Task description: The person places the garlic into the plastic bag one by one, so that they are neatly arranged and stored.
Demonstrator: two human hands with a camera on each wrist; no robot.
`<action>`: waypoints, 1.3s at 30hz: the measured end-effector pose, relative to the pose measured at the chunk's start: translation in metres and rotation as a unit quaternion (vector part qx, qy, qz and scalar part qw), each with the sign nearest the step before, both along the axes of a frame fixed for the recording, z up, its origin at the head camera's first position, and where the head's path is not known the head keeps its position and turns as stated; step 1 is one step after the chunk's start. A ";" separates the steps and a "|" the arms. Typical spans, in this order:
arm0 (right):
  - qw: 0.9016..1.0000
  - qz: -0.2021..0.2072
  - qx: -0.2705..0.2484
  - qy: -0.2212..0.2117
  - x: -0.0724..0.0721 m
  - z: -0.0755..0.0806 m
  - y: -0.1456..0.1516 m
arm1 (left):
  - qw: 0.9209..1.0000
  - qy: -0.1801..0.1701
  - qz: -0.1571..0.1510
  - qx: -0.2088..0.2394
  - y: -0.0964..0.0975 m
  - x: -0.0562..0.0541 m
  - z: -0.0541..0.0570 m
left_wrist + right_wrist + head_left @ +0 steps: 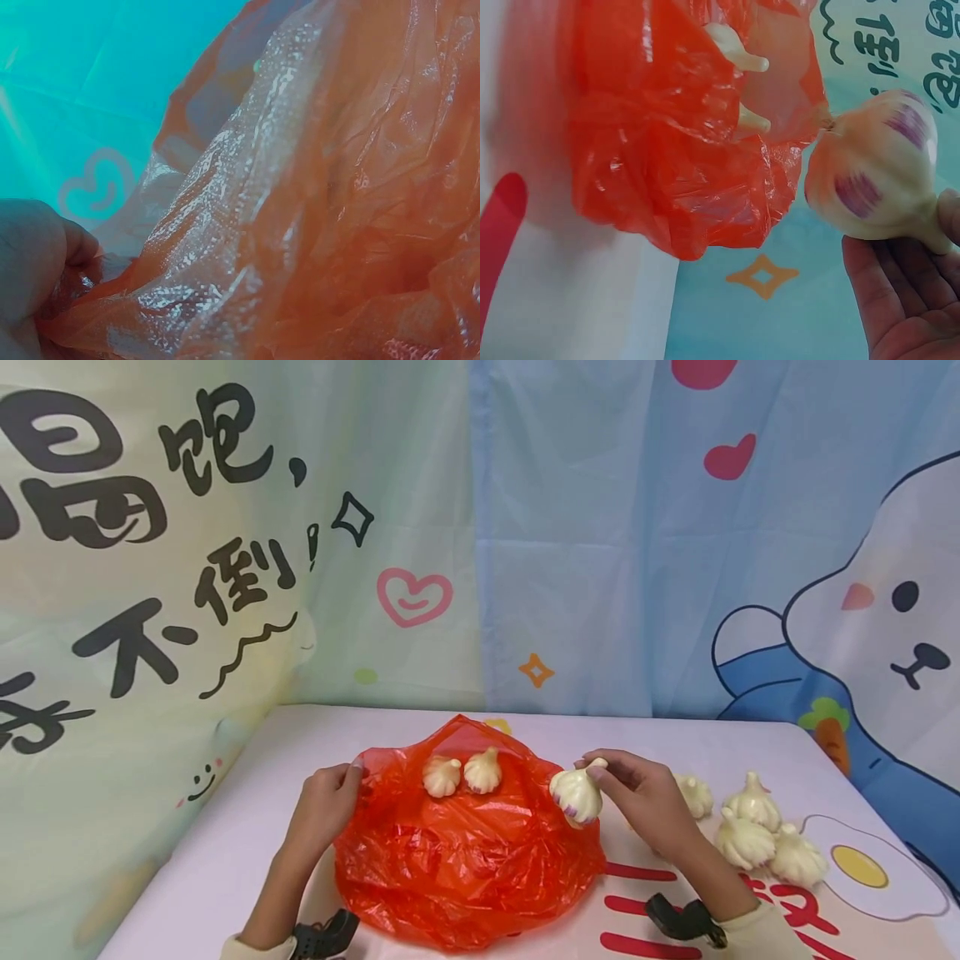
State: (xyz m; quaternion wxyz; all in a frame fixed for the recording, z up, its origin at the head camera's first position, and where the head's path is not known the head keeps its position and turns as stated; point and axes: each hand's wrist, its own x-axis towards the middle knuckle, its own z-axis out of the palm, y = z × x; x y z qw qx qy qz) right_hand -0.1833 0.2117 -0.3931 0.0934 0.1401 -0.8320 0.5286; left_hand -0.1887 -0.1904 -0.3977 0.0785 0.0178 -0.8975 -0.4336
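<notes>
A red plastic bag (465, 860) lies spread on the table with its mouth open. Inside it sit two garlic bulbs, one at the left (442, 776) and one beside it (482, 771). My left hand (327, 797) pinches the bag's left rim; the left wrist view shows the thumb and fingers on the crinkled film (217, 247). By its stem, my right hand (637, 789) holds another garlic bulb (577, 794) at the bag's right edge. Purple patches mark that bulb (881, 165) in the right wrist view.
Right of the bag, partly behind my right forearm, several more garlic bulbs (752, 803) lie grouped on the table (300, 735). The tablecloth carries red stripes and a printed fried egg (859, 866). A patterned curtain (558, 543) hangs behind the table.
</notes>
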 end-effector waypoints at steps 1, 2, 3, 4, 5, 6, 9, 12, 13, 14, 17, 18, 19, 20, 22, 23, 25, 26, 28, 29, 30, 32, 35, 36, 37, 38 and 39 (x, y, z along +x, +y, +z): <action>1.000 0.001 -0.002 -0.001 -0.002 -0.001 -0.001 | 1.000 0.000 0.000 0.001 0.000 0.000 0.000; 1.000 0.002 -0.002 -0.002 -0.004 -0.002 -0.002 | 1.000 -0.001 0.000 0.002 0.000 0.000 0.000; 1.000 0.003 -0.002 -0.002 -0.005 -0.003 -0.003 | 1.000 -0.001 0.000 0.002 0.001 0.001 0.000; 1.000 0.003 -0.001 -0.003 -0.007 -0.004 -0.005 | 1.000 -0.001 0.000 0.002 0.001 0.001 0.000; 1.000 0.002 0.000 -0.002 -0.009 -0.006 -0.007 | 1.000 -0.001 0.001 0.001 0.001 0.001 0.000; 1.000 0.003 -0.001 -0.002 -0.010 -0.007 -0.009 | 1.000 0.000 0.001 -0.001 0.001 0.001 0.000; 1.000 0.002 -0.011 -0.004 -0.014 -0.010 -0.015 | 1.000 -0.002 0.003 -0.001 0.001 0.001 0.000; 1.000 0.009 -0.024 -0.007 -0.018 -0.013 -0.021 | 1.000 -0.006 0.004 0.000 0.001 0.001 -0.001; 1.000 0.011 -0.027 -0.006 -0.019 -0.013 -0.022 | 1.000 -0.006 0.004 0.000 0.001 0.001 -0.001; 0.999 0.013 -0.030 -0.004 -0.020 -0.013 -0.024 | 1.000 -0.006 0.004 -0.001 0.001 0.001 -0.001; 0.999 0.019 -0.031 0.007 -0.024 -0.012 -0.029 | 1.000 -0.004 0.005 -0.003 0.001 0.001 0.000; 0.999 0.020 -0.030 0.010 -0.025 -0.012 -0.031 | 1.000 -0.003 0.005 -0.003 0.001 0.001 0.000; 0.999 0.020 -0.031 0.012 -0.027 -0.012 -0.033 | 1.000 -0.003 0.005 -0.003 0.001 0.001 0.001; 0.999 0.020 -0.030 0.013 -0.028 -0.012 -0.034 | 1.000 -0.004 0.005 -0.003 0.001 0.001 0.001; 0.999 0.020 -0.031 0.011 -0.030 -0.011 -0.038 | 1.000 -0.005 0.005 -0.001 0.002 0.001 0.001; 0.999 0.019 -0.032 0.008 -0.031 -0.010 -0.040 | 1.000 -0.006 0.005 0.000 0.002 0.001 0.001; 0.999 0.018 -0.035 0.004 -0.032 -0.009 -0.044 | 1.000 -0.007 0.004 0.001 0.002 0.001 0.001; 0.999 0.018 -0.036 0.002 -0.032 -0.009 -0.046 | 1.000 -0.007 0.004 0.001 0.002 0.000 0.001; 0.999 0.019 -0.037 0.002 -0.033 -0.008 -0.050 | 1.000 -0.007 0.004 0.000 0.002 0.001 0.001; 0.999 0.019 -0.038 0.002 -0.034 -0.007 -0.052 | 1.000 -0.006 0.004 0.000 0.002 0.001 0.001; 0.999 0.020 -0.036 0.003 -0.034 -0.007 -0.054 | 1.000 -0.005 0.004 0.000 0.002 0.001 0.001; 0.999 0.025 -0.038 0.002 -0.036 -0.007 -0.058 | 1.000 -0.004 0.005 -0.002 0.003 0.000 0.001; 0.999 0.032 -0.040 -0.002 -0.038 -0.007 -0.064 | 1.000 -0.004 0.005 -0.005 0.002 0.000 0.001; 0.999 0.035 -0.038 -0.001 -0.038 -0.007 -0.066 | 1.000 -0.004 0.006 -0.005 0.002 0.000 0.001; 0.999 0.038 -0.037 0.000 -0.038 -0.007 -0.067 | 1.000 -0.004 0.006 -0.007 0.002 0.000 0.002; 0.999 0.041 -0.035 0.004 -0.038 -0.006 -0.068 | 1.000 -0.004 0.006 -0.008 0.001 0.000 0.002; 0.998 0.043 -0.034 0.010 -0.039 -0.007 -0.070 | 1.000 -0.002 0.007 -0.010 0.001 -0.001 0.003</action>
